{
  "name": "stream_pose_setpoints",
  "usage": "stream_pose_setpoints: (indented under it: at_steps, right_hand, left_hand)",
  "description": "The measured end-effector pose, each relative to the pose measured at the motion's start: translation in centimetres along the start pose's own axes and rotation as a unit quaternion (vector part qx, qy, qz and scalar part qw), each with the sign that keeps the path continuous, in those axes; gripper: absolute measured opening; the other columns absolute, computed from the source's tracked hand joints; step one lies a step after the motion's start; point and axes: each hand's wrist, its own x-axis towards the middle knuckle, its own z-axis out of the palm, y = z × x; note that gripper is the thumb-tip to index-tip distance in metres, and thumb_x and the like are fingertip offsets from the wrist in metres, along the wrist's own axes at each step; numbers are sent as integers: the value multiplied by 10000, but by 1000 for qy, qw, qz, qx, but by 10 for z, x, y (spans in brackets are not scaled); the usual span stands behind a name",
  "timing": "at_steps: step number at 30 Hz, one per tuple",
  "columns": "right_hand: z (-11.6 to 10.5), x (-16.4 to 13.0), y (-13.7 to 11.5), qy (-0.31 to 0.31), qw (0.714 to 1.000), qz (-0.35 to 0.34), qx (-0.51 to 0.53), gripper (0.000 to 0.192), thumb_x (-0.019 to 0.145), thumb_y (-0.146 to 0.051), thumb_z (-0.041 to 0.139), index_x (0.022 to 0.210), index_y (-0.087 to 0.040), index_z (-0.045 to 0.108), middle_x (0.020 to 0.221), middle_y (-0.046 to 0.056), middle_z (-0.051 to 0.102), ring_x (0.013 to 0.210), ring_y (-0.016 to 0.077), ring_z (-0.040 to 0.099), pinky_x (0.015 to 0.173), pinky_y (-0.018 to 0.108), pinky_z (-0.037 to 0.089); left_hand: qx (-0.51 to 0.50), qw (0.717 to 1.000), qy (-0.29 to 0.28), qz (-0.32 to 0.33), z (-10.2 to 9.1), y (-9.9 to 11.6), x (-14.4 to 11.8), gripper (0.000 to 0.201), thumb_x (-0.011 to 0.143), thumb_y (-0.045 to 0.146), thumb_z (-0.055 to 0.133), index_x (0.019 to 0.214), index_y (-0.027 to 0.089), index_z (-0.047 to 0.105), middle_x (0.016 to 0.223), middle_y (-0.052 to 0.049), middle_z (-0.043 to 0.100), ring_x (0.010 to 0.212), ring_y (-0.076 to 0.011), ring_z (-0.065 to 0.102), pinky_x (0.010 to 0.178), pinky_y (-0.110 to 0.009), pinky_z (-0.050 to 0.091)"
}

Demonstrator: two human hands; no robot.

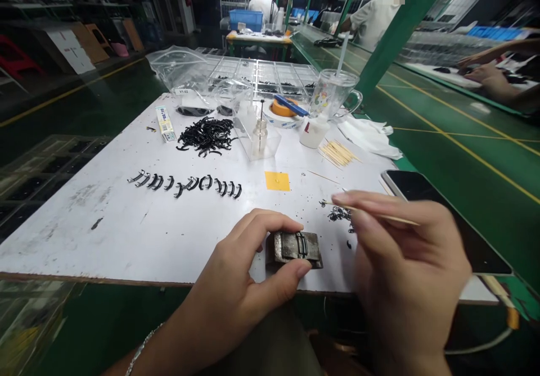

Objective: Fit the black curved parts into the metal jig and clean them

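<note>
My left hand [248, 275] grips a small grey metal block [295, 248] at the near edge of the white table [126, 224]; a thin curved black piece lies in a groove on top of the block. My right hand [405, 263] pinches a thin wooden stick [371, 213] whose tip points left, above a scatter of black bits [340, 214]. A row of curved black pieces [185, 183] lies on the table to the left, and a heap of the same pieces [206, 135] sits further back. A yellow square note [277, 181] lies mid-table.
A phone [439, 213] lies at the right edge. Behind are a clear box with a small bottle [258, 134], a white bottle [313, 131], toothpicks [337, 153], tape rolls [283, 109], a clear cup [335, 92], white cloth [371, 134], plastic bags [181, 69] and clear trays [261, 75]. Other people work beyond.
</note>
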Motion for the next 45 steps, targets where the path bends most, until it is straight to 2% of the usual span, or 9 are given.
stream_pose_setpoints:
  at_steps: [4,10,19,22,26,30,33,38,45]
  right_hand:
    - [0,39,4,-148,959,31,-240,68,851,-226,697,902,-257,731,952,3,785,957,232,723,718,323,539]
    - [15,63,24,-269,904,46,-330,78,880,-236,615,894,-230,692,974,9,778,830,214,696,663,319,475]
    - [18,59,27,-290,896,35,-334,70,893,-229,603,910,-229,671,963,21,773,746,192,672,682,325,474]
    - [17,53,18,-223,933,33,-282,51,902,-239,629,931,-234,671,980,18,762,830,187,694,747,320,505]
    - [16,30,4,-75,991,60,-91,28,908,-248,676,923,-242,653,961,4,727,982,165,684,895,300,523]
    - [17,-4,-1,-4,988,136,72,76,927,-183,615,875,-238,616,896,-7,699,898,153,693,840,309,559]
    - [19,-22,-2,28,989,91,117,123,906,-119,564,870,-229,607,816,-5,683,806,160,690,791,342,583]
    - [27,-28,-5,50,994,-16,95,229,816,-7,569,894,-216,622,738,-16,665,735,169,667,766,376,581]
    - [36,-29,-9,91,993,-17,67,264,770,11,550,871,-224,617,704,-18,662,660,162,637,669,363,564]
  left_hand:
    - [12,1000,2,1,0,0,1,236,955,301,651,1169,361,571,1140,77,607,954,-111,550,868,-191,444]
    - [23,1000,-6,0,0,0,1,224,947,303,650,1155,340,575,1095,70,614,882,-121,534,886,-212,446]
    - [20,1000,-3,14,-1,1,4,231,921,261,666,1135,300,588,1089,54,635,920,-132,564,936,-237,452]
    - [20,1000,-3,16,-1,3,3,235,915,251,673,1132,292,592,1080,59,637,904,-121,569,911,-221,459]
    - [23,999,-8,29,-3,4,4,247,911,243,687,1132,291,588,1072,72,640,903,-103,577,871,-188,463]
    - [29,999,-10,45,-4,2,4,234,922,243,680,1131,277,580,1095,61,651,952,-110,597,901,-195,467]
    - [23,999,-16,37,-4,2,4,237,930,254,674,1145,275,575,1123,46,653,1003,-124,611,900,-203,477]
    - [18,999,-19,35,-4,2,3,228,946,268,661,1150,285,563,1121,51,647,1027,-112,613,893,-183,478]
    - [38,998,-10,42,-3,2,2,224,957,288,650,1158,296,552,1127,63,643,989,-98,619,864,-172,488]
